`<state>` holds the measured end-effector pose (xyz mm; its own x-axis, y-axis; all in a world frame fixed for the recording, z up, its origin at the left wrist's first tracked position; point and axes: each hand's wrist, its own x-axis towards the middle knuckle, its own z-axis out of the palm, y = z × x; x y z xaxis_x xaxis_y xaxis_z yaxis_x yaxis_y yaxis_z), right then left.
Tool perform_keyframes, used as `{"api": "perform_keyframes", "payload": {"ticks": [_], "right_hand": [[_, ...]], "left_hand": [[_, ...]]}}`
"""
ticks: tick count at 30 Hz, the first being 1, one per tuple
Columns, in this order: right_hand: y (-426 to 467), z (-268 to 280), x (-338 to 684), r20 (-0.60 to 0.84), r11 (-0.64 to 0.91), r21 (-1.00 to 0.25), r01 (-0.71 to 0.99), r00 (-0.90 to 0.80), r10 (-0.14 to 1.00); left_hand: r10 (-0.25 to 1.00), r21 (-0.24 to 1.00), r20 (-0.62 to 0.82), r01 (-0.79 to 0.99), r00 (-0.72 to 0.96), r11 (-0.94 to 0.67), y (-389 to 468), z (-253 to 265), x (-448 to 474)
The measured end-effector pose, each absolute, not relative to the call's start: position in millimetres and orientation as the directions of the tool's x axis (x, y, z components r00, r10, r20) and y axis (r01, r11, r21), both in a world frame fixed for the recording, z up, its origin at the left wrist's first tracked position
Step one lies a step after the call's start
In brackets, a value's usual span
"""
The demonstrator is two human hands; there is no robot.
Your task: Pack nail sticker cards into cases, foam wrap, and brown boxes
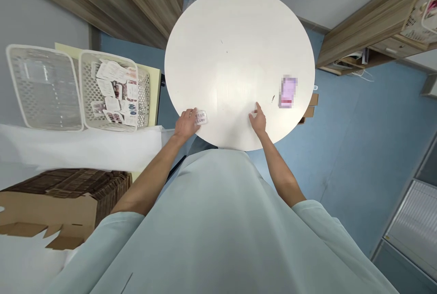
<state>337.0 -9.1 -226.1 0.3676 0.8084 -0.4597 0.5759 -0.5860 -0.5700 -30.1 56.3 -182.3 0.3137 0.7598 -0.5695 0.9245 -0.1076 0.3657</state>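
At the near left edge of the round white table [239, 25], my left hand [186, 124] is closed on a small clear packet [201, 117]. Rows of small dark shapes show through the packet, too small to name. My right hand [258, 121] rests at the table's near side, index finger stretched forward and thumb apart, with nothing visible in it. To the right of that hand lies a blurred pink-purple rectangular object [287, 91] on the tabletop.
Left of the table, a white perforated basket [143, 98] holds several small packets and cards. Beside it stands another translucent bin [44, 116]. An open cardboard box [51, 212] of brown folded pieces is at lower left. Wooden cabinets [368, 30] stand at upper right.
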Motion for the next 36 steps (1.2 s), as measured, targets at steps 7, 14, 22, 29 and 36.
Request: {"api": "perform_keyframes", "payload": {"ticks": [7, 14, 22, 29, 36], "right_hand": [[-50.2, -214.7, 327.4, -0.522, -0.680, -0.530, 0.506, 0.438, 0.732], [-81.2, -207.9, 314.1, -0.574, -0.757, -0.502, 0.418, 0.495, 0.653], [-99.5, -197.9, 301.1, -0.581, -0.767, -0.498, 0.405, 0.501, 0.642], [-102.4, -176.4, 265.2, -0.478, -0.577, -0.542, 0.611, 0.341, 0.810], [-79.3, -184.6, 222.5, -0.376, -0.272, -0.508, 0.817, 0.073, 0.924]], "left_hand": [[0.674, 0.574, -0.482, 0.783, 0.559, -0.239, 33.4, -184.2, 40.9], [0.614, 0.620, -0.504, 0.750, 0.607, -0.231, 19.1, -202.4, 82.1], [0.628, 0.568, -0.490, 0.768, 0.604, -0.297, 14.7, -209.7, 84.6], [0.661, 0.570, -0.470, 0.773, 0.585, -0.279, 9.8, -219.2, 81.6], [0.820, 0.629, -0.498, 0.768, 0.282, 0.118, 7.9, -211.7, 55.6]]}}
